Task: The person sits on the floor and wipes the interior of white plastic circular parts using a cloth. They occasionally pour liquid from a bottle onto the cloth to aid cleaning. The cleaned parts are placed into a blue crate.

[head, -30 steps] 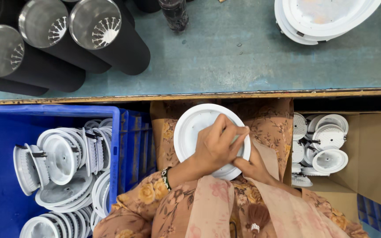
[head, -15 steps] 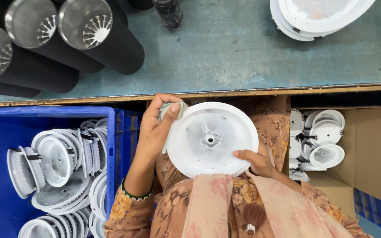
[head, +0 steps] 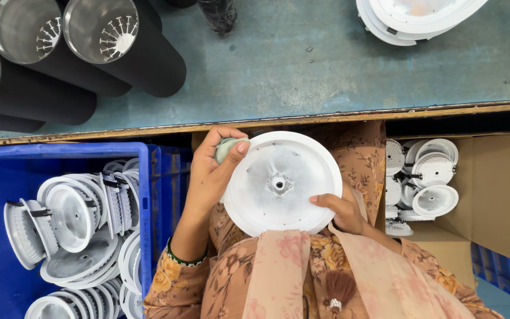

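At the centre of the frame, over the lap, a round white lamp housing (head: 283,182) was held face-on to the camera, a small hub at its middle. The left hand (head: 211,174) curled around its left rim, thumb pressed on the upper left edge, with a pale green cloth pad (head: 226,147) pinched between fingers and rim. The right hand (head: 342,210) gripped the lower right rim, fingertips on the face, the rest tucked behind.

Room to either side was tight. A blue plastic crate (head: 144,195) stood just beside the left forearm at lower left, packed with stacked white housings (head: 72,218). At right, an open cardboard box (head: 497,195) held more white housings (head: 426,183), close to the right wrist.

Above the hands, the wooden edge of the workbench (head: 326,115) ran across the frame, near the top of the disc. Beyond it lay a worn grey-blue bench top, with black cylindrical lamp bodies (head: 90,53) at upper left and stacked white round covers (head: 414,18) at upper right; the stretch between them was open.
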